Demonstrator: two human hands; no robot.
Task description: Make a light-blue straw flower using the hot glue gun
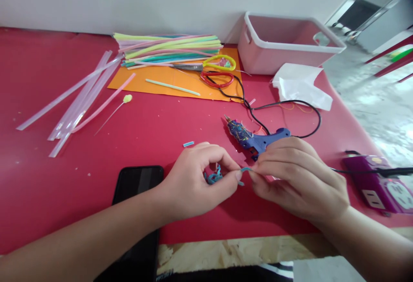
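Between my two hands runs a short blue-green strip (247,169), its ends pinched in the fingertips. My left hand (200,179) is closed on one end with thumb and forefinger. My right hand (300,179) pinches the other end, its fingers curled together. Several curled blue-green pieces (214,176) show through the gap of my left hand; whether they lie on the table or hang from the hand I cannot tell. Just beyond my right hand lies a blue glue gun (254,140), its nozzle pointing left and away. A small blue piece (188,144) lies beyond my left hand.
Scissors (206,69) and a bundle of coloured fuzzy stems (171,50) lie on an orange sheet (129,81). Clear glue sticks (84,97) are at left. A phone (137,183) sits under my left forearm. A pink bin (287,56), white paper (303,86) and purple power strip (368,183) are at right.
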